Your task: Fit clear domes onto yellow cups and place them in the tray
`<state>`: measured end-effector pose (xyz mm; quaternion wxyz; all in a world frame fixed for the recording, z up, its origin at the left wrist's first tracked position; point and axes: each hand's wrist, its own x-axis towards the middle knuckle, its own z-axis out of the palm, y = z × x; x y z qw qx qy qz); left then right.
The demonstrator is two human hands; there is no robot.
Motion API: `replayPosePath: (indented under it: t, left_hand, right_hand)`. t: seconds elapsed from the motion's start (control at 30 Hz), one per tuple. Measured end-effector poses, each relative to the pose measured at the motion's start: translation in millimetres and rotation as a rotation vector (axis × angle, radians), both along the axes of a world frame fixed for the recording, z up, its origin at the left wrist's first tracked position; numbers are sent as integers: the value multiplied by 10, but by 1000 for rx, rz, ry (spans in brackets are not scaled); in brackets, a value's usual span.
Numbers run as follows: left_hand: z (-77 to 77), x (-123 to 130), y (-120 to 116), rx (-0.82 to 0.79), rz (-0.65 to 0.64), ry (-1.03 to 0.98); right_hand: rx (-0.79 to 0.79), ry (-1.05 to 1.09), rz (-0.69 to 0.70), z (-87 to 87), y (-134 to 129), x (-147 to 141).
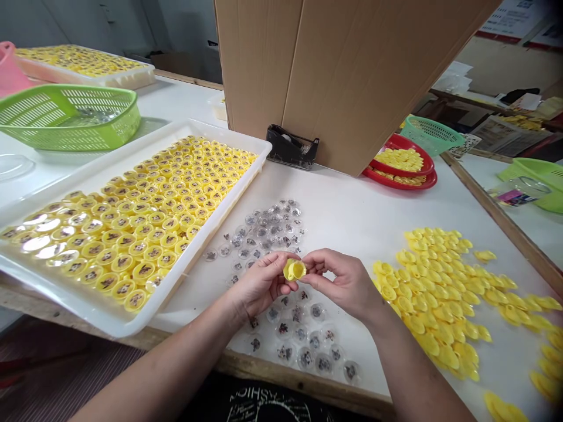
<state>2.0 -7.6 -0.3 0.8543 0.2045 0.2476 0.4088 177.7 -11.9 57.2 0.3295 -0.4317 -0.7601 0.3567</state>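
While the left hand [267, 276] and right hand [341, 282] meet to the right of the white tray [123, 323], one yellow piece [294, 269] sits between them.
Left fingers clamped on piece; right thumb and forefinger pinched at its edge. Hollow side faces roughly toward camera; outline roundish, long axis indeterminate. Clear discs [324, 363] on tabletop [347, 205], right of tray.

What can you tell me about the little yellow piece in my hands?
The yellow piece is small and rounded, plastic-looking, with what seems a hollow, cup-like part facing the camera. It is held over the white table, the left hand gripping one side and the right hand pinching the other. Its far side is hidden.
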Motion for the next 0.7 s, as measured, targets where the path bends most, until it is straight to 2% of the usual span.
replayPosePath:
  t: [0.17,0.3,0.37,0.47,0.6,0.7]
  left_hand:
    - [-23,18,-6,-17,-82,58]
    - [-14,18,-8,-59,-111,85]
    - [-8,15,-9,-60,-126,79]
    - [-7,16,-16,-57,-149,65]
    - [-13,28,-28,-61,-100,56]
    - [-10,15,-32,-44,-101,23]
  right_hand:
    - [94,-206,101,85,3,12]
    - [191,-284,187,150,0,47]
    - [181,-303,219,180,-2,47]
    - [155,-320,225,211,-11,25]
    - [193,-319,246,199,-37,7]
    - [177,-306,179,168,-59,20]
